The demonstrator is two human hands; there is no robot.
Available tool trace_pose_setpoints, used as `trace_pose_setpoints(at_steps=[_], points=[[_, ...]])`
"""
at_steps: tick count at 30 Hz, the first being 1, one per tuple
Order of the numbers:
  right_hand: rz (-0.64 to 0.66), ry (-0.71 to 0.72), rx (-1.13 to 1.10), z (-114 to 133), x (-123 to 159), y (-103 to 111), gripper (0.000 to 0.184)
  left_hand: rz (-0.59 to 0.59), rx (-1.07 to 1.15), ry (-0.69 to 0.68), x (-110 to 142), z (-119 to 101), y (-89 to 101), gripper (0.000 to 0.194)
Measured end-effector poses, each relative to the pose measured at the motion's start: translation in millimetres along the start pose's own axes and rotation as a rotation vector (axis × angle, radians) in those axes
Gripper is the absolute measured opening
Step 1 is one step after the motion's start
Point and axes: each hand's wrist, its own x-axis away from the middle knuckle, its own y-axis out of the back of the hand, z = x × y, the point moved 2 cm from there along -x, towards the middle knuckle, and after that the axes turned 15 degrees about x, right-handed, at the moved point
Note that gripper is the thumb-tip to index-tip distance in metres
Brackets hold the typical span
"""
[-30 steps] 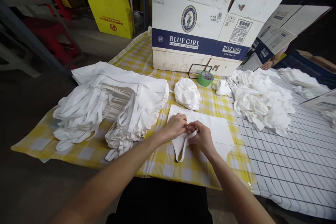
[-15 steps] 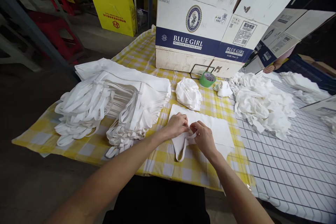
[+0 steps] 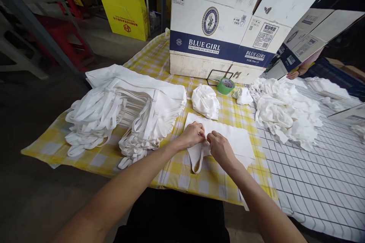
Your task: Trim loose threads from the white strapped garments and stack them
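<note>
A white garment with thin straps, like a camisole (image 3: 238,138), lies spread on the yellow-and-white checked cloth (image 3: 178,180) in front of me. My left hand (image 3: 193,135) is closed in a pinch at its left part. Close beside it, my right hand (image 3: 221,148) pinches the same piece by a strap, fingertips almost meeting the left ones. A loop of the strap (image 3: 196,169) hangs below the fingers. Just what lies between the fingertips is small and partly hidden. To the left rests a thick pile of similar white strapped garments (image 3: 168,100).
Behind stands a big white beer carton (image 3: 205,60), with a green tape roll (image 3: 225,86) before it. A bunched white cloth (image 3: 205,101) lies near my hands. Rightward is a heap of white pieces (image 3: 288,114) on a striped cloth (image 3: 308,182). Another person's hand (image 3: 292,74) shows beyond.
Both hands stay at nearly the same spot on the garment. The strap between them has been drawn in, and a pale strip now hangs below my right forearm at the table edge.
</note>
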Motion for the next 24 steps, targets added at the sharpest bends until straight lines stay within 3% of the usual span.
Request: trace_pose_setpoints(at_steps=[7, 10, 13, 16, 19, 21, 24], points=[[0.004, 0.018, 0.017, 0.4, 1.5, 3.7, 0.024, -0.032, 0.026, 0.016, -0.3, 2.8, -2.3, 0.006], [-0.044, -0.063, -0.141, 1.5, 8.5, 8.1, 0.027, -0.005, 0.041, 0.001, 1.2, 0.8, 1.0, 0.005], [-0.075, -0.237, -0.530, 4.6, 22.1, 12.0, 0.022, 0.061, 0.039, -0.028, 4.0, -2.0, 5.2, 0.005], [0.023, -0.394, -1.095, 14.0, 35.8, 11.9, 0.027, 0.156, -0.010, -0.050, 6.9, -3.9, 7.9, 0.012], [0.138, -0.505, -1.637, 29.2, 48.7, 12.7, 0.039, 0.220, -0.029, -0.044, 9.7, -6.4, 11.7, 0.030], [0.184, -0.569, -1.868, 40.3, 60.4, 15.1, 0.047, 0.260, -0.012, -0.019, 12.5, -9.4, 15.3, 0.041], [0.213, -0.614, -2.020, 58.2, 84.7, 19.4, 0.048, 0.304, 0.003, 0.028, 18.2, -14.7, 21.0, 0.048]])
